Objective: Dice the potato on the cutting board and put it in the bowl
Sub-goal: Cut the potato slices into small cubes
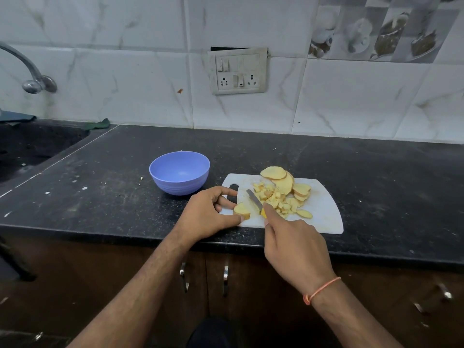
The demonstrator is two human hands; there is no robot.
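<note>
Both forearms reach in from below, and the right hand has its grip closed round a yellow-handled knife, forefinger laid along the top, the blade angled away to the upper left. Just left of that blade the left hand pinches a small stack of potato slices between thumb and fingertips on the cutting board. Beyond the knife grip lies a heap of diced pieces, and past that more uncut slices — so the dicing looks roughly half done. Left of the holding grip, off the board on the tabletop, the blue bowl holds nothing yet — all the transfer remains.
</note>
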